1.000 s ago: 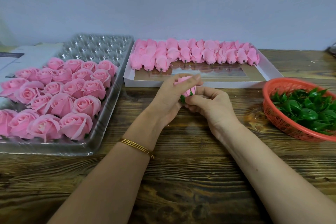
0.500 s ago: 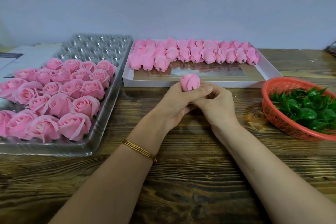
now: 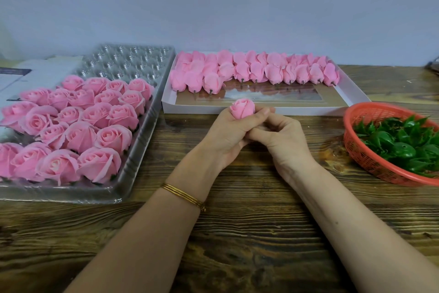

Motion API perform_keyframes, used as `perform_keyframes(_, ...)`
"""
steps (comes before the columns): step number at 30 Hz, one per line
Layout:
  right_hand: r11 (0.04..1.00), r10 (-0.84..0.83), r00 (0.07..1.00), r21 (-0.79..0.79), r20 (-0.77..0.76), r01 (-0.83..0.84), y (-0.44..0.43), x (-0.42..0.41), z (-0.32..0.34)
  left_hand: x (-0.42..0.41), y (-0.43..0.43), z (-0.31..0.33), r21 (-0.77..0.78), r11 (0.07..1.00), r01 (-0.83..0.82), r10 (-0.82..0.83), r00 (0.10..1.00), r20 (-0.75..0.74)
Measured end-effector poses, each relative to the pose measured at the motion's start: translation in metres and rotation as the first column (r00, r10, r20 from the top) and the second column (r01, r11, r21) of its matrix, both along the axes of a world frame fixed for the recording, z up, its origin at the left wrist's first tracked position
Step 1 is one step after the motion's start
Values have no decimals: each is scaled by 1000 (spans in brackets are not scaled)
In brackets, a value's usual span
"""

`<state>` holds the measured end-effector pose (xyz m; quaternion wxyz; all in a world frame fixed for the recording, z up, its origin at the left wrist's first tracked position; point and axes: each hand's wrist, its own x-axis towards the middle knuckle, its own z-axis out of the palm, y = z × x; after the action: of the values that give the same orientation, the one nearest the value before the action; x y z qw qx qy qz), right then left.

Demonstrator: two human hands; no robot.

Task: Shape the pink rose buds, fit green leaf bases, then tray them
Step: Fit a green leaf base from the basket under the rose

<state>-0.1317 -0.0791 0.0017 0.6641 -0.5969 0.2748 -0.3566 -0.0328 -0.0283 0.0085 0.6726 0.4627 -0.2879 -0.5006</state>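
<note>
The wooden surface (image 3: 237,233), dark and deeply grained, carries a job I judge roughly half done. On the left, the clear plastic tray (image 3: 133,59), moulded into shiny dimpled cells, holds finished roses (image 3: 80,135), soft, matte and opened wide, in its nearer rows; the far rows are bare. The white card box (image 3: 351,93) behind the hands keeps two rows of tight, pointed unshaped buds (image 3: 256,69) lying on their sides with dark stubs showing, so plenty remains. The red mesh basket (image 3: 370,164) on the right holds glossy, spiky green leaf bases (image 3: 403,147). The left hand (image 3: 223,135) has its fingers clamped round one rose bud (image 3: 242,108), upright just before the box, rounded, not yet spread. The right hand (image 3: 282,140) curls in beneath it; its fingertips are hidden, so I cannot tell what they pinch
</note>
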Motion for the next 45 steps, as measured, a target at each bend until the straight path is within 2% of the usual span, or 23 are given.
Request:
perform_keyframes(5, 999, 39, 998, 33, -45, -38, 2, 0, 4, -1, -2, -2, 46, 995, -92, 89, 995, 48)
perform_keyframes(12, 994, -32, 998, 102, -45, 36, -5, -4, 8, 2, 3, -1, 37, 970, -239, 217, 928, 304)
perform_keyframes(18, 990, -105, 994, 97, 27, 102, -5, -3, 10, 0, 2, -6, -7, 981, -196, 169, 827, 536)
perform_keyframes(21, 990, -104, 994, 102, 33, 100, -3, -2, 10, -2, 1, -7, -15, 981, -192, 164, 791, 589)
perform_keyframes(32, 991, -86, 996, 107, -4, 85, 0, -3, 13, -1, -1, -10, 26, 974, -226, 150, 723, 675)
perform_keyframes(40, 991, -68, 998, 118, 10, 66, -1, -3, 13, -1, -1, -10, -20, 970, -243, 198, 738, 645)
perform_keyframes(45, 992, -61, 998, 111, -1, 61, -2, -3, 13, -4, -1, -6, -47, 981, -191, 181, 784, 593)
